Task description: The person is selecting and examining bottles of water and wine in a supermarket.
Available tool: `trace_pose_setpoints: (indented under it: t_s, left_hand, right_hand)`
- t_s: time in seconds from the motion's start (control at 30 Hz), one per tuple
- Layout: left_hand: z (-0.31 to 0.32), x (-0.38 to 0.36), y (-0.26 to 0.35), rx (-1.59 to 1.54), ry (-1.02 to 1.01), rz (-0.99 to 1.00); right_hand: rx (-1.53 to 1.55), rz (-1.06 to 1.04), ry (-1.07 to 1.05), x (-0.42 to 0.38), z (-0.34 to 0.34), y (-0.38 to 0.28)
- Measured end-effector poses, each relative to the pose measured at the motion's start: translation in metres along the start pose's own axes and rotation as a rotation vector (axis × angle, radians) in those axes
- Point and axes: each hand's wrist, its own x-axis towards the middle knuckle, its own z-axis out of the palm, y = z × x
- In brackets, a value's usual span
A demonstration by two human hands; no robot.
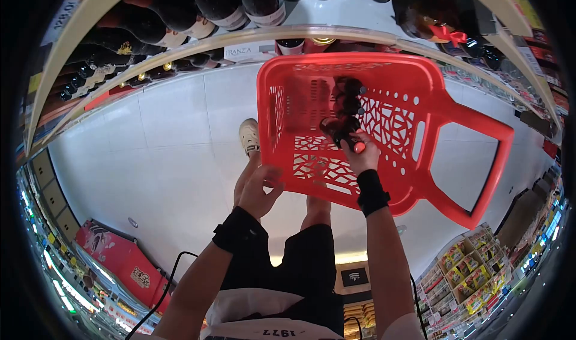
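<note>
My right hand [365, 154] reaches into a red shopping basket [346, 59] and grips a dark bottle [336, 129] near its red-capped neck. The bottle is tilted, its cap toward me. Several more dark bottles [348, 94] lie beyond it in the basket, partly overlapped. My left hand [263, 191] is at the basket's near left corner. Its fingers are loosely bent and slightly blurred, the thumb apart, with nothing visible between them. Whether it touches the rim I cannot make out. Both wrists wear black bands.
Curved shelves [240, 37] with rows of dark bottles stand ahead. The basket's long red handle [495, 166] sticks out to the right over the pale floor [174, 142]. A red display box [120, 262] is behind left; a snack rack [468, 268] is behind right.
</note>
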Motion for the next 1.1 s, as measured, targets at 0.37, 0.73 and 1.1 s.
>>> trace_pose_setpoints:
  t_s: [0.37,0.73,1.1]
  left_hand:
    - [0.020,-0.025,-0.029,0.029,-0.060,-0.080]
    - [0.018,-0.010,-0.041,-0.058,-0.055,-0.135]
    - [0.019,0.002,-0.049,-0.133,-0.028,-0.182]
  right_hand:
    - [0.084,0.091,-0.010,0.101,0.078,0.072]
    - [-0.007,0.077,0.095,0.178,0.125,0.099]
    - [-0.092,0.075,0.117,0.218,0.150,0.100]
